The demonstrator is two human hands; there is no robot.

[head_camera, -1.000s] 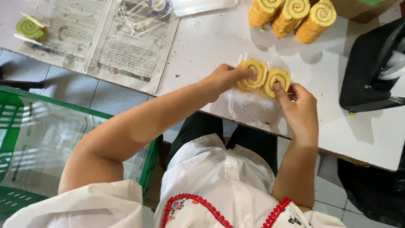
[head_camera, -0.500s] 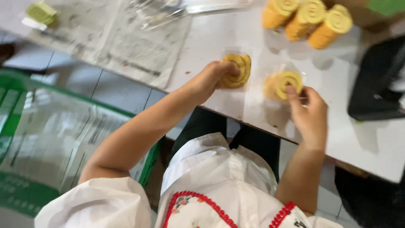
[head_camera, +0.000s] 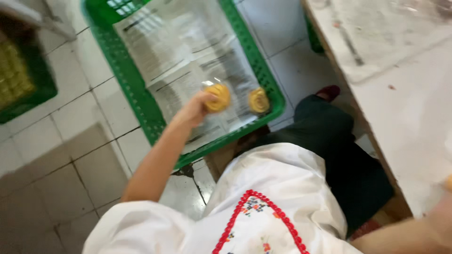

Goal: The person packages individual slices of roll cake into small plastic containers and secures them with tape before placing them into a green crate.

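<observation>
The left hand (head_camera: pixel 195 110) reaches out over a green plastic crate (head_camera: pixel 136 94) on the tiled floor (head_camera: pixel 61 155), its grip closed around a yellow spiral roll in clear wrap (head_camera: pixel 217 97). The roll is held above the newspaper lining (head_camera: pixel 188 61) of the crate, toward the crate's near right corner. A second wrapped yellow roll (head_camera: pixel 259 100) lies on the newspaper just beside it, close to the crate's right wall. The rest of the lining, up and to the left, is open room.

The crate's far end runs out of the top of the picture. Another green crate (head_camera: pixel 21 80) with yellow contents is cut off at the left edge, well apart across the tiles. The white counter (head_camera: pixel 400 94) fills the right side, its edge running diagonally above the person's dark-clad lap.

The right hand is almost wholly out of view: only a forearm shows at the lower right corner, so whether its grip is wide or narrow cannot be told. The whole picture is motion-blurred, and the rolls' pattern is hard to make out.
</observation>
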